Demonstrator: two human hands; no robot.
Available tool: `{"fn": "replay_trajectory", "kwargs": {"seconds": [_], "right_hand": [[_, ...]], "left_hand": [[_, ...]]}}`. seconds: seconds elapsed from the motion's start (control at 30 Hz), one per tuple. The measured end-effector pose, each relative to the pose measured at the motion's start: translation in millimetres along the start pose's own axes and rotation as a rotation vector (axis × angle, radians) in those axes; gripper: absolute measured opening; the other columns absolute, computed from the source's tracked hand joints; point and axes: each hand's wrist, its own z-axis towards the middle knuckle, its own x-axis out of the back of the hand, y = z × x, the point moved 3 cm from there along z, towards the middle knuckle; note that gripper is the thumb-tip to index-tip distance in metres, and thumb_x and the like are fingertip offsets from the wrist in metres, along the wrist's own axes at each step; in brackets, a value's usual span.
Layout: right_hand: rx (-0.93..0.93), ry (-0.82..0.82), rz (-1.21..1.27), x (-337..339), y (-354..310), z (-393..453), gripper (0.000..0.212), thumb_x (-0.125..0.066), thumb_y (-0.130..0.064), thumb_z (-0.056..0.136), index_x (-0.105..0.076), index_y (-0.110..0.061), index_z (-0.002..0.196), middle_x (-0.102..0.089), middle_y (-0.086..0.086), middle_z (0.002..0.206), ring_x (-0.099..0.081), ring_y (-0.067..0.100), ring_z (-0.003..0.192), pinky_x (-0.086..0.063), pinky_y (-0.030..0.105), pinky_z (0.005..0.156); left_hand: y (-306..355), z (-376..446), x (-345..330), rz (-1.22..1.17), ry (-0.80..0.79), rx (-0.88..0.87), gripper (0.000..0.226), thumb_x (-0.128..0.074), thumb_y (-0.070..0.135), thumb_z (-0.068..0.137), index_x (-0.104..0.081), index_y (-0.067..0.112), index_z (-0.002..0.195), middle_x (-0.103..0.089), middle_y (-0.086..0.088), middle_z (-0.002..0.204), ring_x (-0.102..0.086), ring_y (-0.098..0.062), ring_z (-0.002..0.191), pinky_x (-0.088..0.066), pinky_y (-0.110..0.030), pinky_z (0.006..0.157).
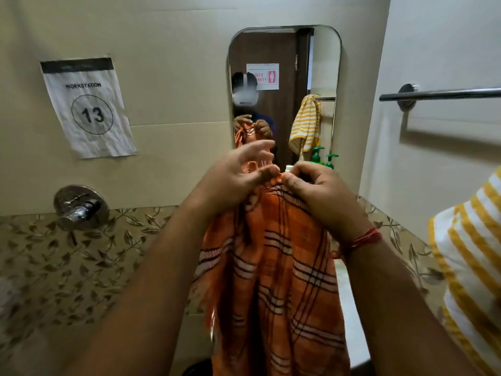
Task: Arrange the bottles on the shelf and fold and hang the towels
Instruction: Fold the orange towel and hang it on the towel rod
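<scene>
room: bathroom, beige tiled wall [173,77], leaf-pattern tile band below, rounded mirror [284,85], "WORKSTATION 13" sheet [88,107], chrome tap valve [80,207]
rail: chrome towel bar [439,94] on right wall; yellow-striped towel [471,253] at the right edge below it
bottles: green pump bottles [324,158] by the mirror's lower right
left hand [238,176]: thumb and forefinger on orange plaid towel's [273,280] top edge, other fingers spread
right hand [317,194]: pinching same edge, fingers curled
towel: hangs down between both forearms
</scene>
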Motion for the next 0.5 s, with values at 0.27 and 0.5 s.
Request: {"fn": "replay_trajectory", "kwargs": {"seconds": [0.27,0.5], "right_hand": [[-0.079,-0.091,0.098,1.8,4.8,-3.2,0.025,-0.060,-0.037,0.095,-0.065,-0.013,0.089,-0.068,0.012,0.091,-0.068,0.027,0.086,-0.059,0.044,0.077],[-0.239,-0.153,0.264,12.9,22.6,-12.9,0.040,-0.062,-0.048,0.081,-0.068,-0.009,0.091,-0.071,0.007,0.085,-0.070,0.025,0.082,-0.060,0.035,0.072]], "left_hand": [[-6.3,-10.0,-9.1,-0.136,0.142,0.005,0.017,-0.060,0.028,0.099,-0.066,0.022,0.084,-0.067,0.002,0.081,-0.067,-0.010,0.073,-0.057,-0.029,0.065],[-37.2,-12.5,25.6,-0.232,0.709,0.245,0.018,-0.058,0.033,0.101,-0.068,0.024,0.088,-0.069,0.006,0.078,-0.070,-0.017,0.076,-0.059,-0.030,0.064]]}}
